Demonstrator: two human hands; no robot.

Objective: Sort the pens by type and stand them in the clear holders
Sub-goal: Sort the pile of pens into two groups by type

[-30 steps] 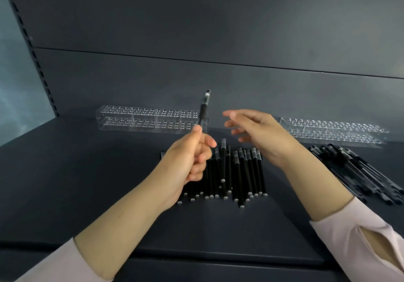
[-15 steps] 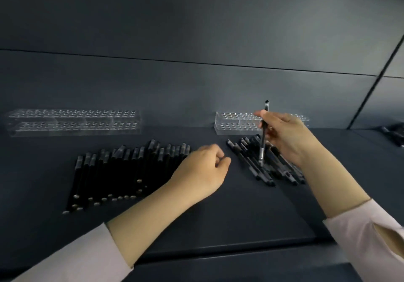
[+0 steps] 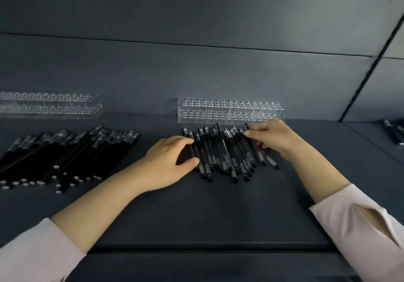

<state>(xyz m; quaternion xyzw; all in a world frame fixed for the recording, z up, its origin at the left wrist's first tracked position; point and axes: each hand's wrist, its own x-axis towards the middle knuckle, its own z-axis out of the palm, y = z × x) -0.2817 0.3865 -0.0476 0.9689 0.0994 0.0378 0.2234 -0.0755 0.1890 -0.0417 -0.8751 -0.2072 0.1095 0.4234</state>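
Both hands are working a pile of pens (image 3: 219, 151) at twelve o'clock, just before a clear holder (image 3: 229, 111). The left hand (image 3: 170, 159), fingers loosely spread, is touching its nine o'clock edge. The right hand (image 3: 271, 137) is curling over the three o'clock edge, grip unclear. Uneven pushing risks pens rolling away.

I wear a long-sleeved top of pale pink cloth, smooth and plain. My left sleeve (image 3: 32, 251) ends partway along the forearm in a soft, unmarked edge. My right sleeve (image 3: 349, 222) is the same cloth, with a long slit near the cuff whose edges part into a pointed gap. Beyond the sleeves my forearms, left grip (image 3: 168, 159) and right grip (image 3: 271, 137) are bare.
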